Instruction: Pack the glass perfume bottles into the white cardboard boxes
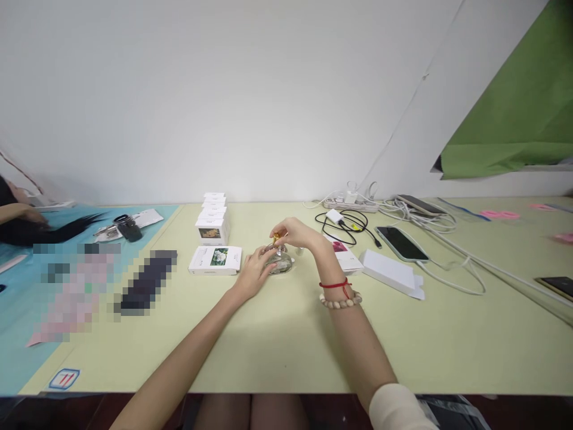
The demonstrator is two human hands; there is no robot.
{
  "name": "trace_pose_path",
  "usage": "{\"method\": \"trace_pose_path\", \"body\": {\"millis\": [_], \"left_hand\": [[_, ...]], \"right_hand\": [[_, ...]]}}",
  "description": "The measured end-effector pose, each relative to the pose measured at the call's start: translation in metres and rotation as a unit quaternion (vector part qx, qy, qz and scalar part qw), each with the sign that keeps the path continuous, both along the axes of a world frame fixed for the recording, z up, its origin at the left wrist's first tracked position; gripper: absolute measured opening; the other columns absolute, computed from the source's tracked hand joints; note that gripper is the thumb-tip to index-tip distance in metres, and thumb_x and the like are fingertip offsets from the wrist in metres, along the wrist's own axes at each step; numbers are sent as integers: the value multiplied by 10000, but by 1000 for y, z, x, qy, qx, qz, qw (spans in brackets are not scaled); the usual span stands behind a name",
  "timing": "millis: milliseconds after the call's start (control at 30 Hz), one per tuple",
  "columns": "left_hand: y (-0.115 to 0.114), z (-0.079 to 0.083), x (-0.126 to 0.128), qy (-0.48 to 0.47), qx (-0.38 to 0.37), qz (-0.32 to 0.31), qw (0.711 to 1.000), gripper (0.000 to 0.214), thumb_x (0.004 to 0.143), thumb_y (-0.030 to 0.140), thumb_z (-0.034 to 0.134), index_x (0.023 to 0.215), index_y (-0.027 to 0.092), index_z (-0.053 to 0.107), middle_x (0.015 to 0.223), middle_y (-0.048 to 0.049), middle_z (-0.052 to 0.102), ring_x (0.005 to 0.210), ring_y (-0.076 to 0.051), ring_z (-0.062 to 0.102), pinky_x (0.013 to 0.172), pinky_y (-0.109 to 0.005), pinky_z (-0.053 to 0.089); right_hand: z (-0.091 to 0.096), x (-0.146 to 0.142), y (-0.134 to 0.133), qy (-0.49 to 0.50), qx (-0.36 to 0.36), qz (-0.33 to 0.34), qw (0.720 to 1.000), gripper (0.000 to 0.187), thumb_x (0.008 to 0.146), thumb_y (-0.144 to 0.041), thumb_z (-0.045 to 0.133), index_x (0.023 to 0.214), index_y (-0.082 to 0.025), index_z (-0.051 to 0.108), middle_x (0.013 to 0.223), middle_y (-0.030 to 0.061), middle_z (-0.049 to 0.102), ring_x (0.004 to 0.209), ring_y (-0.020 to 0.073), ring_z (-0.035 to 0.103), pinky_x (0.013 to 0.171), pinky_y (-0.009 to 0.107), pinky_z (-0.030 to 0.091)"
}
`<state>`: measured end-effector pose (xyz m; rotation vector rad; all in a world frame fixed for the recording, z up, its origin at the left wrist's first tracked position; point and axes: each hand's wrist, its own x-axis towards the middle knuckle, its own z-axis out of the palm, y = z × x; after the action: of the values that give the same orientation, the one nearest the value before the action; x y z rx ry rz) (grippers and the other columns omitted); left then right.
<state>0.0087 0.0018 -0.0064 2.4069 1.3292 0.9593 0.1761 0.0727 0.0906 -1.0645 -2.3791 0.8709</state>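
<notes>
A small clear glass bottle (281, 261) with a gold top (277, 236) stands on the pale green table (286, 340). My left hand (251, 272) wraps round the bottle's left side and steadies it. My right hand (299, 234) comes down from above with its fingers pinched on the gold top. A red string and a bead bracelet (340, 300) sit on my right wrist. A flat white box with a flower picture (215, 260) lies just left of my left hand.
A row of small white boxes (212, 218) stands behind the flat box. To the right lie a white box with a pink picture (345, 254), an open white carton (390, 272), a phone (401, 242), cables and a power strip (351, 205). Another person's arm (20, 210) rests at far left.
</notes>
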Motion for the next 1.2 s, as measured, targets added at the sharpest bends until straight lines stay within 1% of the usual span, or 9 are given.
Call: {"method": "trace_pose_path", "body": {"millis": [300,367,533,633,700,800,967,1100,1200], "left_hand": [[1,0,1,-5,-5,0,1000,379,890,382,335,1260,307,381,1277,-50,405,1196,-192,404,961,-368,348],[1,0,1,-6,-6,2,1000,381,890,388,335,1259,307,378,1275,-49,408,1202,-194,399,967,-372,342],[1,0,0,-7,-3,6,1000,373,890,386,335,1252,313,385,1278,-43,412,1215,-200,386,961,-371,344],[1,-1,0,-6,0,5,1000,374,891,379,338,1256,311,384,1288,-44,407,1234,-206,364,964,-371,338],[1,-1,0,-9,-3,3,1000,376,892,377,334,1259,311,379,1286,-45,409,1219,-200,381,967,-370,334],[1,-1,-1,-15,-8,0,1000,376,892,377,336,1260,312,379,1282,-44,408,1206,-192,395,974,-366,327],[-2,3,-1,-21,-4,0,1000,381,884,374,364,1260,315,375,1251,-40,428,1185,-182,411,966,-348,333],[-7,6,1,-19,14,13,1000,385,871,360,395,1251,303,377,1179,-36,473,1089,-171,474,922,-337,358],[-9,6,3,-16,37,37,999,398,837,362,451,1220,269,398,1121,-46,499,1017,-177,505,883,-343,377]], "right_hand": [[1,-1,0,-35,29,1,999,152,638,-141,614,777,-112,667,623,27,649,595,143,595,588,236,447],[8,-2,-4,-22,47,-3,999,150,651,-143,608,786,-114,667,687,43,665,658,151,605,635,246,456],[39,4,-24,100,94,-35,990,205,731,-223,580,909,-149,651,897,51,669,820,147,604,754,265,467],[44,15,-26,62,105,-88,989,207,724,-227,610,911,-151,657,885,54,669,790,144,602,718,253,469],[35,24,-19,-8,97,-130,987,201,697,-192,642,892,-147,667,868,58,668,743,140,602,677,240,465],[10,36,1,-103,77,-168,977,234,653,-122,669,885,-149,677,843,53,669,710,133,601,654,223,454],[-27,42,20,-136,22,-187,973,297,619,-96,678,906,-171,681,824,36,676,716,130,613,636,194,449],[-37,40,21,-134,15,-183,974,239,639,-142,676,878,-147,685,793,53,684,675,142,621,600,199,453],[-36,33,24,-115,32,-174,977,216,744,-232,599,927,-141,671,900,76,682,787,160,627,707,222,467]]}}
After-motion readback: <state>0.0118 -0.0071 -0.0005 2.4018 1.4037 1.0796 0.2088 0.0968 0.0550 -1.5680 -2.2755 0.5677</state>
